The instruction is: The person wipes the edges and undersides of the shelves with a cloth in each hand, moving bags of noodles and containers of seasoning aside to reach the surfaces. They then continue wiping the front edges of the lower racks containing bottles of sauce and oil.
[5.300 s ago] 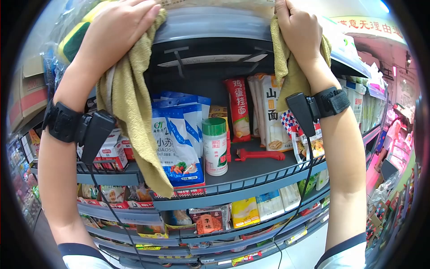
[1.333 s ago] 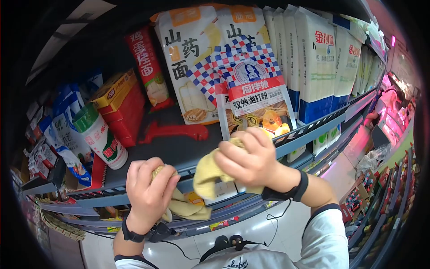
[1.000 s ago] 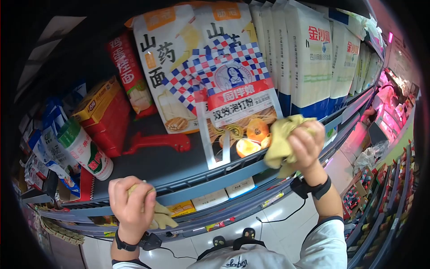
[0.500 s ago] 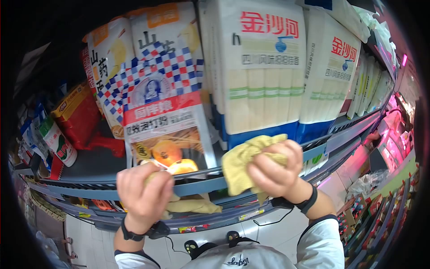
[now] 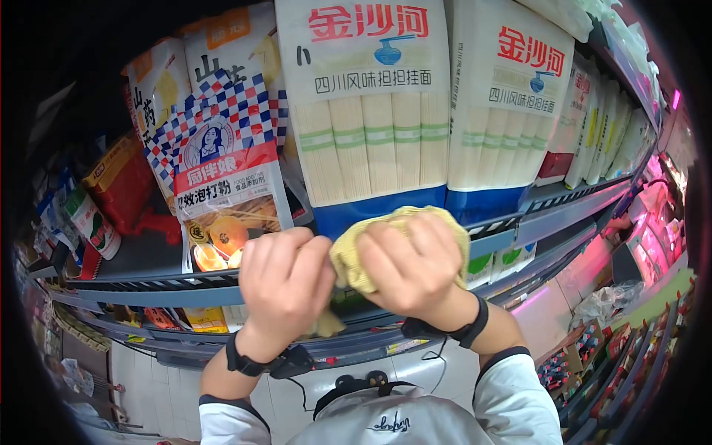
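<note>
My right hand (image 5: 411, 263) is closed around a bunched yellow cloth (image 5: 347, 261), pressed at the shelf's front rail (image 5: 178, 294) just under a large noodle pack (image 5: 371, 141). My left hand (image 5: 285, 278) is closed right beside it, at the same rail. Below the left hand hangs a piece of yellow cloth (image 5: 328, 324); its upper part is hidden by the fingers. Close to the left hand stands a baking powder pouch (image 5: 230, 193) with a checkered top. A second noodle pack (image 5: 504, 111) stands behind and right of my right hand.
Yam noodle packs (image 5: 156, 85) stand at the back left. Farther left are a red box (image 5: 122, 189) and a white-and-green bottle (image 5: 95, 226). More packs (image 5: 612, 133) line the shelf's right end. Lower shelves hold goods, and a tiled floor (image 5: 326, 389) lies below.
My hands have come together along the rail: the left moved right, the right moved left. The cloth in my right hand is now bunched tighter. The view has shifted slightly right.
</note>
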Demonstrator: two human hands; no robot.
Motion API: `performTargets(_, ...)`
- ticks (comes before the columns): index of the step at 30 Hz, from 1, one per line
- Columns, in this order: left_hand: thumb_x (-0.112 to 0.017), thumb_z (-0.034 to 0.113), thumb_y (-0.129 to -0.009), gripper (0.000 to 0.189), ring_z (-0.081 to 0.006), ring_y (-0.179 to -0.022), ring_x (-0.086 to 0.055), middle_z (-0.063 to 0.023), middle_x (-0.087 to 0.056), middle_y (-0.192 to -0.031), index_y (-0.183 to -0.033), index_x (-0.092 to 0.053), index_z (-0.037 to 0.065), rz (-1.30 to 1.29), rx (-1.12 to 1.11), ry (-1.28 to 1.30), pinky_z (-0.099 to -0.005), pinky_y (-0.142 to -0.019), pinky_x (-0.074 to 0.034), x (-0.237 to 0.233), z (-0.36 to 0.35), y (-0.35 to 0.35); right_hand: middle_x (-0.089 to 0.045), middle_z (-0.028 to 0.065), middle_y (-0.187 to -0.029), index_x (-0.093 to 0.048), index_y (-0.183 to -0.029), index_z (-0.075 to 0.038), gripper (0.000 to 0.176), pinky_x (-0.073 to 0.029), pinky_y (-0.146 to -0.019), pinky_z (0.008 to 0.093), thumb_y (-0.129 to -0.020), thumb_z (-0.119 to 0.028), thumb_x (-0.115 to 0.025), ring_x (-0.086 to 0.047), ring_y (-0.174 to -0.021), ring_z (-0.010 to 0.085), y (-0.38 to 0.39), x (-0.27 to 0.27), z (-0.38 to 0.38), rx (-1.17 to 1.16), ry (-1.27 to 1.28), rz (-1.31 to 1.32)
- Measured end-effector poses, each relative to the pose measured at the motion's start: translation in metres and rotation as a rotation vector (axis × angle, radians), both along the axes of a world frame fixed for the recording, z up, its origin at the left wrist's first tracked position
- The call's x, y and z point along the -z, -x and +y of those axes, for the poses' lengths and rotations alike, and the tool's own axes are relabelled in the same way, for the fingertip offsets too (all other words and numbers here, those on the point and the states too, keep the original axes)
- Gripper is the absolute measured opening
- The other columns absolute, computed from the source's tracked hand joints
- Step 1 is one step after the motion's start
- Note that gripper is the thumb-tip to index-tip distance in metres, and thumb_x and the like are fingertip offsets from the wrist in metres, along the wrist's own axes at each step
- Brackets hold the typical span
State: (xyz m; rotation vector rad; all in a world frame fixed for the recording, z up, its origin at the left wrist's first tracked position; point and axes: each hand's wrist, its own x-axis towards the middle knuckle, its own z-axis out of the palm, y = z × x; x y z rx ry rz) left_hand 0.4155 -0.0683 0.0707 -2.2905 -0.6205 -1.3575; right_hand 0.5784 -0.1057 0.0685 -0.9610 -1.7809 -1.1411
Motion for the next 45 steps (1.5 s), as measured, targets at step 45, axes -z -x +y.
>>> performTargets(45,-0.071,0.008,-0.06,0.039,-0.0254,-0.074,-0.051,-0.0102,-0.053,-0.092,-0.096,-0.055,0.007,0.189,0.209,0.077,-0.0358,-0.062,-0.043,0.007,0.011,0.042,-0.059,0.0058,-0.093,-0.057,-0.087,-0.007,0.022,-0.039,-0.078,0.0426,-0.067,-0.014,-0.06,-0.054,-0.084,0.0234,-0.084,0.027,-0.043,0.188,0.098,-0.107)
